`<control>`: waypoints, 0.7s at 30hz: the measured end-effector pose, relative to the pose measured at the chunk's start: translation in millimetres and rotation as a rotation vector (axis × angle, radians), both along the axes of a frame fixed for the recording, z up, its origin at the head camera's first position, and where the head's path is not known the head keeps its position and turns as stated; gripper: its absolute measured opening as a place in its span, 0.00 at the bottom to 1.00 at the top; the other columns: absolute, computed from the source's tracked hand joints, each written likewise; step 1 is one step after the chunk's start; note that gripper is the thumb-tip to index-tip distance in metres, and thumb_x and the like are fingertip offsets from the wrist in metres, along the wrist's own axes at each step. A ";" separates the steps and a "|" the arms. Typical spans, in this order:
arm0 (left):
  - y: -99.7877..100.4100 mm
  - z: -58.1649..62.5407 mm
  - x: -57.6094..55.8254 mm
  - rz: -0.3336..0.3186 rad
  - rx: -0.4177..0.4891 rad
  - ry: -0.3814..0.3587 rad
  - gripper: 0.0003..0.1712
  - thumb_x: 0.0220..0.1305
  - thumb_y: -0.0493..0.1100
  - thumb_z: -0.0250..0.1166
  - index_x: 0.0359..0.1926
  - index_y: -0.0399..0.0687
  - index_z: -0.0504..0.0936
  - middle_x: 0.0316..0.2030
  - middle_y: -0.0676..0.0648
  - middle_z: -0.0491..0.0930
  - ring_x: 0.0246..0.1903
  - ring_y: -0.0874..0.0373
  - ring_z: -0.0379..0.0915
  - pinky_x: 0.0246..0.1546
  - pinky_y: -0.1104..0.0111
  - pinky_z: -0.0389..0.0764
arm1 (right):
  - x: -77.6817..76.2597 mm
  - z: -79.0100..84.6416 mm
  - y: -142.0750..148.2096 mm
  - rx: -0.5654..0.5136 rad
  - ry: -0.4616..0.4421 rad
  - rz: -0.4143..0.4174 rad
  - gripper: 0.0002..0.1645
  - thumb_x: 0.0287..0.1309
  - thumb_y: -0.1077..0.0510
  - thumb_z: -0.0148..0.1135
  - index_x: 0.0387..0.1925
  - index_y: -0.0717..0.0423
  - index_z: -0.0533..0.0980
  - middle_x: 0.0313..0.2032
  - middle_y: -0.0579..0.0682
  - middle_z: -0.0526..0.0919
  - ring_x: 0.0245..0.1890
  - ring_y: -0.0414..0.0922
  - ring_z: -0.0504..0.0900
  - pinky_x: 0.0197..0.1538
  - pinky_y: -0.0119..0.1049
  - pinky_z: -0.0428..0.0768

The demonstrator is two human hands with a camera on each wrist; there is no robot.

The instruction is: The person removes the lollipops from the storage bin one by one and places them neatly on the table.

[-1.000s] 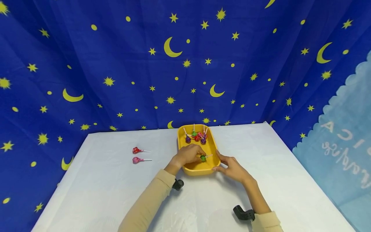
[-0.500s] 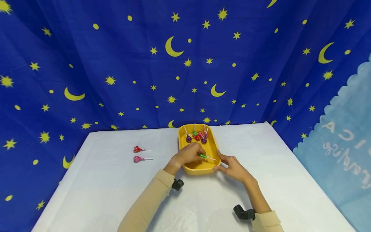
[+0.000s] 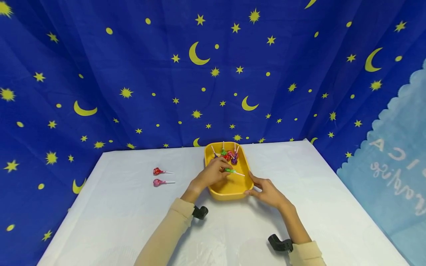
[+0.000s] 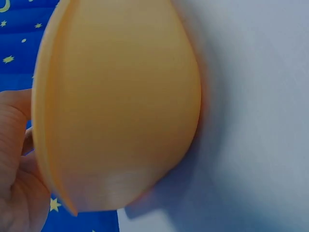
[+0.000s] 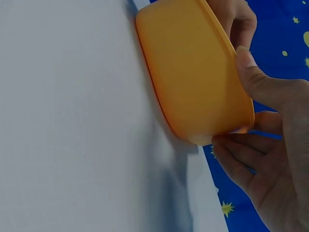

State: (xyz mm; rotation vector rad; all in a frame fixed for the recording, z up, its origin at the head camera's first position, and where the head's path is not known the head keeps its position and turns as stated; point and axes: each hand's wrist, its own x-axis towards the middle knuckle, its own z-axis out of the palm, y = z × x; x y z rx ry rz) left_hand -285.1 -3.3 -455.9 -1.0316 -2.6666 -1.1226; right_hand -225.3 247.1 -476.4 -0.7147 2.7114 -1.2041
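In the head view my left hand (image 3: 213, 173) pinches a green lollipop (image 3: 229, 170) over the yellow tray (image 3: 229, 194), its white stick pointing right. My right hand (image 3: 267, 192) grips the tray's near right corner; the right wrist view puts the thumb (image 5: 251, 72) at the rim and the fingers round the corner. Bunched at the tray's far end are several lollipops, among them a purple one (image 3: 234, 161) and a second green one (image 3: 224, 152). The left wrist view is mostly filled by the tray's outer wall (image 4: 120, 96), which hides the held lollipop.
Left of the tray, a red lollipop (image 3: 157, 171) and a pink lollipop (image 3: 158, 183) lie on the white table (image 3: 126, 207), sticks to the right. A blue star-patterned cloth (image 3: 149, 74) hangs behind the table.
The green lollipop has come up from the tray's near half in my left hand, and both have moved toward the far left. My right hand stays on the corner.
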 end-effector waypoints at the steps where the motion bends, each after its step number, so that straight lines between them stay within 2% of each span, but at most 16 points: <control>1: -2.4 0.2 1.2 0.011 0.021 -0.002 0.10 0.61 0.35 0.68 0.44 0.43 0.88 0.42 0.47 0.80 0.45 0.55 0.74 0.52 0.63 0.76 | 0.3 0.2 0.1 0.001 0.005 0.003 0.48 0.60 0.46 0.66 0.70 0.69 0.57 0.69 0.64 0.60 0.63 0.59 0.72 0.63 0.49 0.71; 7: -18.5 1.1 15.1 0.051 0.146 -0.016 0.09 0.63 0.36 0.66 0.44 0.43 0.87 0.44 0.45 0.78 0.47 0.54 0.75 0.49 0.68 0.82 | 1.4 -0.3 -0.7 0.007 0.004 0.002 0.48 0.60 0.47 0.66 0.70 0.70 0.57 0.69 0.65 0.60 0.63 0.59 0.72 0.63 0.49 0.71; 11: -30.3 -2.1 26.3 0.053 0.215 0.009 0.08 0.62 0.35 0.67 0.43 0.41 0.86 0.44 0.44 0.79 0.46 0.52 0.77 0.45 0.69 0.83 | 2.1 -1.4 -2.0 0.009 0.001 -0.003 0.47 0.61 0.48 0.66 0.70 0.70 0.56 0.69 0.65 0.60 0.63 0.60 0.72 0.63 0.49 0.71; 18: -56.9 0.6 46.8 0.091 0.245 0.002 0.09 0.62 0.35 0.67 0.44 0.43 0.86 0.43 0.47 0.82 0.45 0.55 0.79 0.45 0.71 0.82 | 1.0 -1.6 -1.4 0.013 0.014 -0.009 0.48 0.60 0.46 0.66 0.70 0.68 0.57 0.69 0.64 0.61 0.63 0.59 0.73 0.62 0.47 0.73; 21: -70.4 2.6 55.9 0.111 0.231 0.026 0.10 0.60 0.34 0.68 0.43 0.44 0.87 0.44 0.47 0.83 0.46 0.55 0.80 0.44 0.70 0.83 | 0.9 -1.2 -0.4 0.019 0.014 -0.008 0.49 0.60 0.45 0.66 0.70 0.68 0.56 0.69 0.64 0.61 0.63 0.59 0.73 0.62 0.47 0.73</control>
